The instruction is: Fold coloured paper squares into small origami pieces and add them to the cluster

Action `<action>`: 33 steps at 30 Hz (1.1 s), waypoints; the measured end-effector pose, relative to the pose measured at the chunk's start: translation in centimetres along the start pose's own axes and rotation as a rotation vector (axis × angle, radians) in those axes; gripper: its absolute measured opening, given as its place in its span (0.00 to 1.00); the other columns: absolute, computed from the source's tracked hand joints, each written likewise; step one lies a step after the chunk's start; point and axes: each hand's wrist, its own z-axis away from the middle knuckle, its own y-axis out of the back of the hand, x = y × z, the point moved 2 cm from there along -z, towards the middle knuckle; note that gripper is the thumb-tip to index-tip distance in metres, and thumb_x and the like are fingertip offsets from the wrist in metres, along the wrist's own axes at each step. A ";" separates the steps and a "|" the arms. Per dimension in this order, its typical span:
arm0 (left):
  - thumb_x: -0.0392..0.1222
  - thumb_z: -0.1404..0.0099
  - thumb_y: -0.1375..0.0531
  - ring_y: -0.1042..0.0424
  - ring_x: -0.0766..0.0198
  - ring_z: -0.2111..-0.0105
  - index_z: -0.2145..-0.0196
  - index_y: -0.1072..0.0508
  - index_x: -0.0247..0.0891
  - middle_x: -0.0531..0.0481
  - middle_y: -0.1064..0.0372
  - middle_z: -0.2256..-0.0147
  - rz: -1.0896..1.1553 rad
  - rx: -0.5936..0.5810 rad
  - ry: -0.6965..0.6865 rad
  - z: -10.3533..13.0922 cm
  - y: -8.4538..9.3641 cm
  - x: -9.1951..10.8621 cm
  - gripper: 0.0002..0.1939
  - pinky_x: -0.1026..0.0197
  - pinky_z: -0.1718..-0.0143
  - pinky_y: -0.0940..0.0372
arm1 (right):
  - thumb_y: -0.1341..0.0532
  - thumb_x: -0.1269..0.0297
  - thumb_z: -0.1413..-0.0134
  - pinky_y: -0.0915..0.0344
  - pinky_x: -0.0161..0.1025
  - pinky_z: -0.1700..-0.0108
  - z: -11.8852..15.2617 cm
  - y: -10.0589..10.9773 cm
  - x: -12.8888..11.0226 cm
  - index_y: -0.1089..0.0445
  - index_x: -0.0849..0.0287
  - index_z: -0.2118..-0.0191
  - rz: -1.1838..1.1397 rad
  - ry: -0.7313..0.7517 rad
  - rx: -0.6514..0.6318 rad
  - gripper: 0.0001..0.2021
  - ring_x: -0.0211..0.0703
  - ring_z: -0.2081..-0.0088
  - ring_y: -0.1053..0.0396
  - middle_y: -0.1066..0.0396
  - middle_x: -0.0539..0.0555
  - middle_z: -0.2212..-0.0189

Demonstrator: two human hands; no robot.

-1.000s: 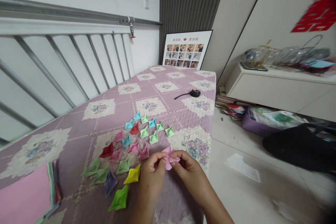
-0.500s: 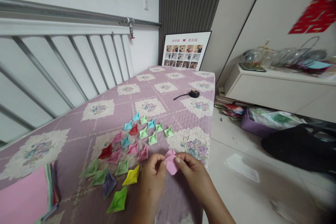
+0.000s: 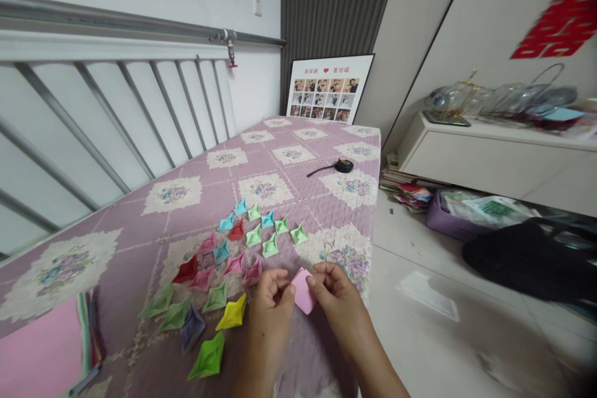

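Folded pink paper (image 3: 304,291) sits between the two hands, above the near right part of a flowered purple cloth (image 3: 219,199). Both hands grasp it: left hand (image 3: 273,305) has its thumb at the paper's left edge, forefinger bent; right hand (image 3: 336,298) lays its thumb over the upper right side, fingers curled loosely behind and partly hidden. Paper is a small flat shape, one corner pointing down toward the person. Left of the hands, a spread of folded paper pieces on the cloth, in loose slanting rows, most standing apart like little open boats. Nearest the left wrist: a yellow piece (image 3: 232,312) and a bright green piece (image 3: 206,356); a purple piece (image 3: 191,328) just beyond, then pink, red, blue and pale green ones farther off. At the lower left, a stack of coloured paper (image 3: 40,342), pink sheet on top. Well beyond the pieces, a black tape measure (image 3: 344,165) lies with its strap stretched to the left. Photo board (image 3: 321,90) leans upright past the far end of the cloth. On the right, a white cabinet (image 3: 508,152), with a purple basket (image 3: 445,222) and a black bag (image 3: 513,261) low down near it
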 end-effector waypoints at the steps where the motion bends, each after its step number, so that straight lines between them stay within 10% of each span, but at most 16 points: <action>1: 0.40 0.44 0.38 0.29 0.64 0.71 0.60 0.33 0.39 0.52 0.28 0.71 0.015 -0.007 0.016 0.0 0.0 -0.1 0.13 0.65 0.70 0.38 | 0.33 0.50 0.54 0.42 0.34 0.72 0.0 0.0 0.0 0.38 0.55 0.62 0.003 -0.001 0.000 0.19 0.37 0.76 0.39 0.37 0.43 0.79; 9: 0.47 0.40 0.40 0.32 0.66 0.74 0.67 0.27 0.38 0.52 0.29 0.73 -0.043 -0.158 0.076 0.2 0.2 -0.1 0.09 0.66 0.73 0.41 | 0.34 0.51 0.54 0.41 0.35 0.71 0.3 -0.3 0.0 0.36 0.56 0.64 0.056 -0.019 -0.073 0.17 0.38 0.75 0.38 0.34 0.46 0.77; 33: 0.52 0.44 0.37 0.37 0.67 0.76 0.75 0.28 0.36 0.55 0.34 0.78 0.001 -0.035 0.027 0.2 1.0 1.1 0.15 0.66 0.73 0.42 | 0.37 0.48 0.52 0.47 0.33 0.71 1.2 -1.1 -1.4 0.36 0.58 0.76 0.160 -0.074 -0.109 0.17 0.36 0.74 0.45 0.41 0.45 0.79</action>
